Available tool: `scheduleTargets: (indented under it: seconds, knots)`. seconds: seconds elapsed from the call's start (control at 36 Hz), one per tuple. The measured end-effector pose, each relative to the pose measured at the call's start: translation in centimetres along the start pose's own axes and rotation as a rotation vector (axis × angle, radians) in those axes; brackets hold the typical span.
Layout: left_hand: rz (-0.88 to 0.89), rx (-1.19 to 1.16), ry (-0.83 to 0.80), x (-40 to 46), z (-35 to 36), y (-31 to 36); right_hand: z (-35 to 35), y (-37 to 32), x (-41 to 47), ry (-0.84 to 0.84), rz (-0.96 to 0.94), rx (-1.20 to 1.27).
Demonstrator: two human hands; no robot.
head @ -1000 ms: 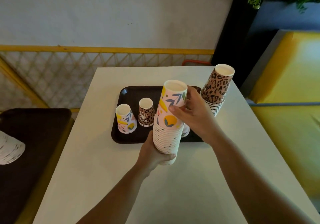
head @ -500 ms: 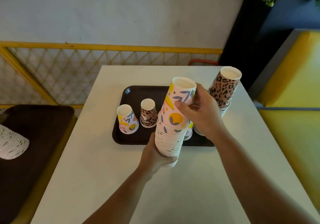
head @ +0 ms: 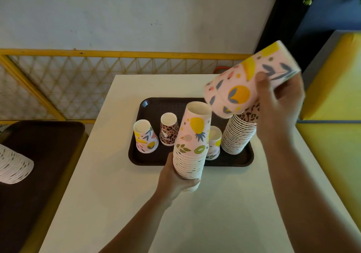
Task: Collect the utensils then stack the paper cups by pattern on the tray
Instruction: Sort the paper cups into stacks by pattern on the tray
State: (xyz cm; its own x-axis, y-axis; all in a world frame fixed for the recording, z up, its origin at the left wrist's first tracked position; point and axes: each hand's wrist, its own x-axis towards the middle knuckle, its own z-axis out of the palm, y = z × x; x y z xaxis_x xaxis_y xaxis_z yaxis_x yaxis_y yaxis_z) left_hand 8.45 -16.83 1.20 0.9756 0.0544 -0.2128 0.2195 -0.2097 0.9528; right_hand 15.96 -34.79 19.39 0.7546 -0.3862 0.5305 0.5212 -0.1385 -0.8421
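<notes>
My left hand [head: 176,178] grips the base of a tall stack of upside-down pink fruit-pattern cups [head: 192,145], just in front of the dark brown tray [head: 152,104]. My right hand [head: 279,104] holds a pink leaf-and-orange pattern cup [head: 248,84], possibly two nested, tilted in the air above the tray's right side. On the tray stand a single pink leaf cup [head: 145,138], a single leopard-print cup [head: 169,128], a small pink cup [head: 214,142] partly hidden behind the held stack, and a tall leopard-print stack [head: 238,133].
The tray lies on a white table [head: 214,213]. Left of it, another dark tray [head: 39,164] carries a lying stack of white cups [head: 13,167]. A yellow lattice railing [head: 78,80] runs behind; a yellow bench [head: 332,116] sits at the right.
My right hand has lifted the top leaf-and-orange cup off the held stack and carried it up and right, tilting it. The fruit-pattern cup is now the top of the stack.
</notes>
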Motion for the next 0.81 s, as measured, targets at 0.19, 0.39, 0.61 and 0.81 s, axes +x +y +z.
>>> scheduleTargets:
  seconds: [0.19, 0.39, 0.61, 0.81]
  knots:
    - [-0.003, -0.036, 0.058, -0.3, -0.8, -0.1, -0.3, 4.3, -2.1, 0.002, 0.003, -0.207]
    - [-0.007, -0.094, 0.064, -0.2, -1.2, -0.3, 0.6, 9.6, -6.6, -0.178, 0.037, -0.493]
    - [0.002, -0.073, 0.075, -0.5, -1.2, 0.2, 1.2, 13.1, -9.0, -0.306, 0.189, -0.598]
    - [0.005, -0.079, 0.064, -0.4, -1.1, 0.4, 1.6, 10.3, -8.8, -0.299, 0.165, -0.448]
